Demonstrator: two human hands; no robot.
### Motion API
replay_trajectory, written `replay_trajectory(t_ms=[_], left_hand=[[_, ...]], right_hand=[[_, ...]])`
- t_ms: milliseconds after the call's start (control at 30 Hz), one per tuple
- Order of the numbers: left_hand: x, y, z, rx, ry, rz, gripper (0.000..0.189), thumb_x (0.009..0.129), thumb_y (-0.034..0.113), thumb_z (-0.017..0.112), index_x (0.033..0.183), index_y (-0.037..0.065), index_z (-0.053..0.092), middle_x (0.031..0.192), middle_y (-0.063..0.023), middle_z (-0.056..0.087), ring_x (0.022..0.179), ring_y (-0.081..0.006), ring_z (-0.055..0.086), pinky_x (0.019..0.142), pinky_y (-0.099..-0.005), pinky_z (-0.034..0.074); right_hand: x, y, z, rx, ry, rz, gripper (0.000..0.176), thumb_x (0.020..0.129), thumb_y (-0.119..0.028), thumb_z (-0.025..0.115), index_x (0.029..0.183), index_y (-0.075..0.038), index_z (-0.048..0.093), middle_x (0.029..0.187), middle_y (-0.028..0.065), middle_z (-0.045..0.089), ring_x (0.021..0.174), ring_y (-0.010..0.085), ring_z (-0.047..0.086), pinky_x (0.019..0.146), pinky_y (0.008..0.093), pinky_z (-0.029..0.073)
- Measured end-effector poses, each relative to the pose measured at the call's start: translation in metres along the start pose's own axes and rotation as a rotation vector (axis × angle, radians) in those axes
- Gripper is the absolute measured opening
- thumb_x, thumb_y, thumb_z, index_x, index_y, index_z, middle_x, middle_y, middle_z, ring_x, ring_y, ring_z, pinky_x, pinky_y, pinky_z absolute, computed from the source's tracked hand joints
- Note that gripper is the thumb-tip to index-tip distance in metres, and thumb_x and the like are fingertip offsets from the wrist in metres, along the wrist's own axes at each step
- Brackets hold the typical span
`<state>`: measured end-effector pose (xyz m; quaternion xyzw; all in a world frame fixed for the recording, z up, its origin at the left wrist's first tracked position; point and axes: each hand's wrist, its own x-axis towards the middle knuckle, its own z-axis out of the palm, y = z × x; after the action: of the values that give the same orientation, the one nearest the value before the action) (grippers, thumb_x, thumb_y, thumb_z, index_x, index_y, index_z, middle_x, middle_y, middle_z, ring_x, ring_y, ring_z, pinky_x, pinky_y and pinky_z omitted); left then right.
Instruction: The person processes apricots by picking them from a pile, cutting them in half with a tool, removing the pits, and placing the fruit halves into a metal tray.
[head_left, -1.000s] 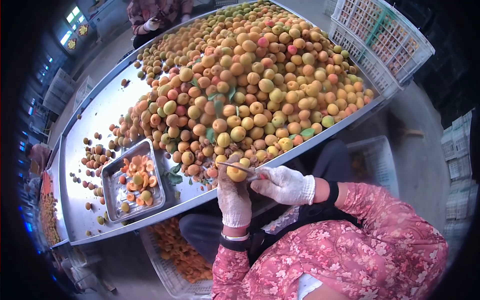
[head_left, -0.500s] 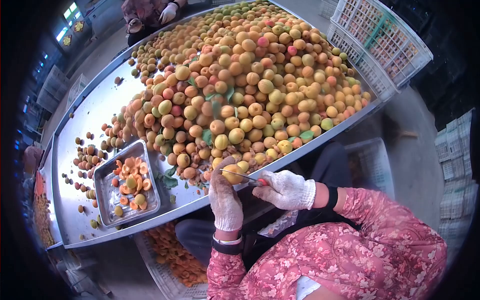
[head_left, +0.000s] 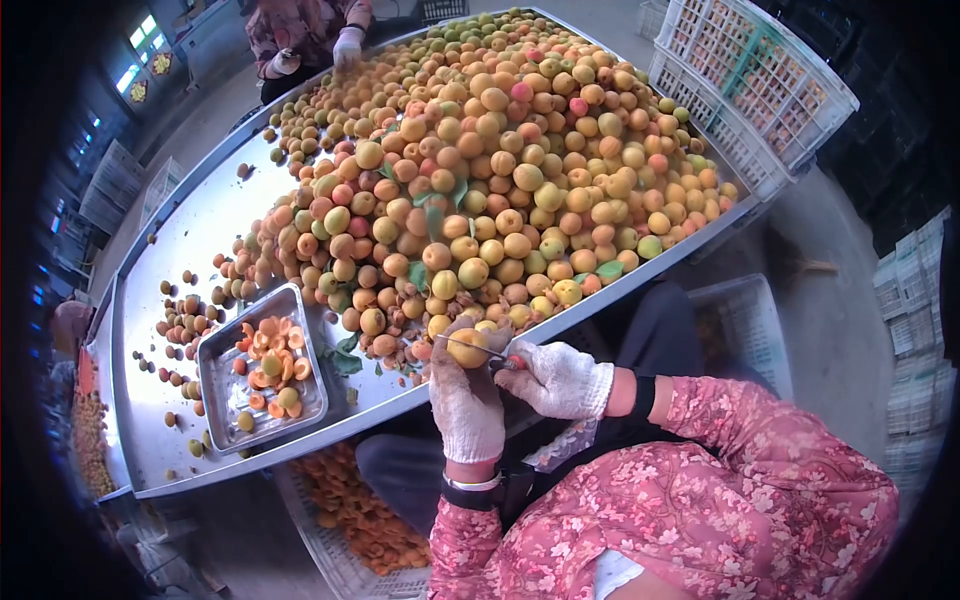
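Observation:
My left hand [head_left: 467, 408], in a white glove stained brown at the fingers, is closed round a yellow-orange apricot [head_left: 466, 349] just above the table's near edge. In my right hand [head_left: 562, 379], also gloved, a small knife [head_left: 514, 363] with a red handle is gripped. Its thin blade lies across the apricot. Both hands are close together. Right behind them rises a big heap of apricots [head_left: 520, 215], with green leaves and brown scraps along its near side.
A metal tray [head_left: 322, 408] of apricot halves and whole fruit stands at left on the metal table [head_left: 150, 300]. Beneath is a crate [head_left: 340, 565] of orange halves. Stacked plastic crates [head_left: 735, 150] rise at right. Across the table, another person [head_left: 300, 30] reaches to the fruit.
My two hands have come closer together, the left turning a little around the apricot while the blade stays across it. The other person's gloved hand has moved down to the heap. The view shifted slightly.

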<state>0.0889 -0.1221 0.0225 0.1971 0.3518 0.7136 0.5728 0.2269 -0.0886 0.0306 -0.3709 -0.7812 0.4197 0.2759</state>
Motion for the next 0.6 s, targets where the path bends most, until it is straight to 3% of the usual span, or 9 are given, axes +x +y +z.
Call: replay_trajectory(t_ms=[67,133,200,267,467,600], left_hand=[[-0.002,-0.001,0.002,-0.112,-0.050,-0.041,0.040,0.103,0.032,0.037,0.122,0.000,0.054,0.120,-0.0106,0.056,0.109,-0.0210,0.056,0.096,-0.0302,0.042],[-0.005,-0.004,0.003,0.302,-0.080,0.061,0.038,0.103,0.030,0.040,0.123,0.001,0.051,0.122,-0.0125,0.055,0.112,-0.0246,0.055,0.097,-0.0344,0.043],[-0.004,-0.004,-0.001,0.236,-0.136,0.016,0.039,0.102,0.028,0.046,0.130,0.001,0.046,0.127,-0.0135,0.054,0.114,-0.0257,0.054,0.098,-0.0366,0.044],[-0.004,0.000,0.006,-0.204,-0.106,-0.100,0.046,0.101,0.028,0.049,0.136,0.001,0.041,0.129,-0.0132,0.053,0.113,-0.0250,0.055,0.097,-0.0373,0.045],[0.000,0.006,0.016,0.101,-0.082,0.111,0.053,0.101,0.039,0.044,0.139,0.002,0.040,0.129,-0.0113,0.053,0.115,-0.0218,0.054,0.098,-0.0358,0.044],[-0.001,0.002,0.027,-0.013,0.014,-0.011,0.059,0.099,0.049,0.042,0.132,0.000,0.045,0.113,-0.0154,0.060,0.099,-0.0256,0.061,0.094,-0.0390,0.048]], right_hand=[[0.000,-0.008,-0.005,-0.057,-0.007,0.038,0.031,0.094,-0.032,0.058,0.092,-0.001,0.054,0.066,0.0202,0.060,0.067,0.0399,0.063,0.057,0.0450,0.048],[-0.003,-0.009,-0.003,-0.075,-0.017,0.030,0.026,0.094,-0.028,0.058,0.093,-0.002,0.054,0.068,0.0190,0.061,0.069,0.0393,0.064,0.058,0.0433,0.049],[-0.005,-0.009,-0.002,-0.094,-0.026,0.030,0.022,0.093,-0.023,0.059,0.095,-0.002,0.053,0.069,0.0177,0.062,0.071,0.0387,0.065,0.060,0.0415,0.049],[-0.003,-0.010,0.001,-0.082,0.057,-0.033,0.030,0.093,-0.031,0.058,0.095,-0.001,0.053,0.067,0.0205,0.061,0.067,0.0403,0.063,0.057,0.0461,0.048],[-0.001,-0.002,0.008,-0.059,0.089,-0.053,0.031,0.094,-0.032,0.057,0.095,-0.001,0.053,0.068,0.0206,0.061,0.065,0.0401,0.063,0.055,0.0454,0.048],[-0.002,-0.001,0.011,-0.077,0.124,-0.059,0.032,0.093,-0.032,0.057,0.095,-0.001,0.053,0.068,0.0207,0.061,0.065,0.0403,0.063,0.055,0.0453,0.048]])
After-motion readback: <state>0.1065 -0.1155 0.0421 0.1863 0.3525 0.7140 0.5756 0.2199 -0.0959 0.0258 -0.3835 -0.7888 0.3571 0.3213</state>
